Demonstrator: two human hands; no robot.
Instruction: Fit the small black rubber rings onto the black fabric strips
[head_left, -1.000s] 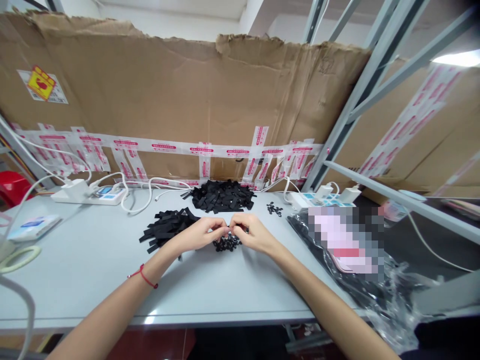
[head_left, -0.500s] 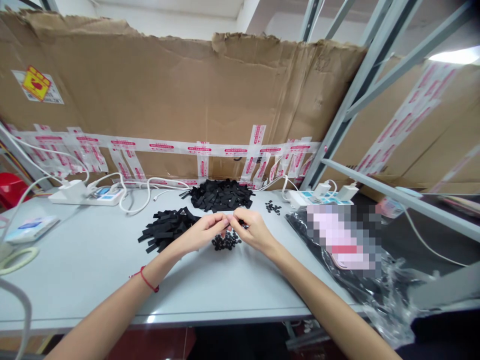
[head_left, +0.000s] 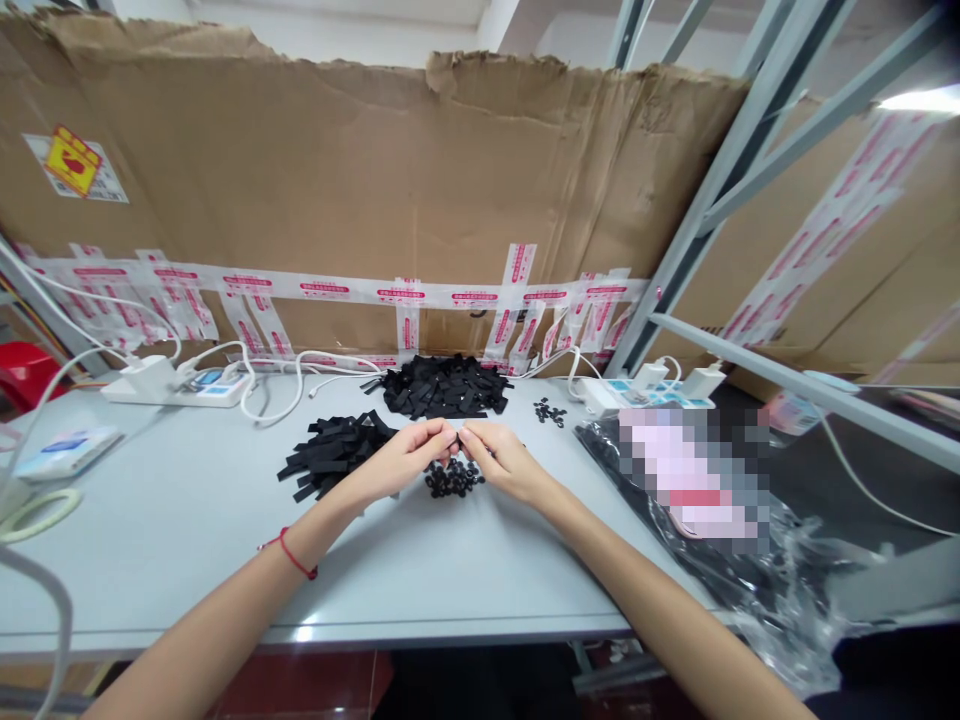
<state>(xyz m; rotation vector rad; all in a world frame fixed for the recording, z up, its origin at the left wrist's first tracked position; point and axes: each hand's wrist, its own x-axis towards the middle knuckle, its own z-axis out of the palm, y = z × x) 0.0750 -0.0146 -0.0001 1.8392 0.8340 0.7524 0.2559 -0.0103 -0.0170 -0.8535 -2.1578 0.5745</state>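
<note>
My left hand and my right hand meet fingertip to fingertip over the table, both pinched. A tiny dark piece shows between the fingertips; its shape is too small to make out. Just below them lies a small heap of black ring-like parts. Beside my left hand is a pile of flat black strips. A larger pile of black strips sits behind both hands. Farther right is a small scatter of black parts.
Power strips with white cables line the back of the grey table, against a taped cardboard sheet. On the right lie black plastic bags beside a metal frame. A tissue pack and ring are at left.
The fingers of my right hand have straightened a little and moved slightly against the left fingertips. The view has shifted slightly.
</note>
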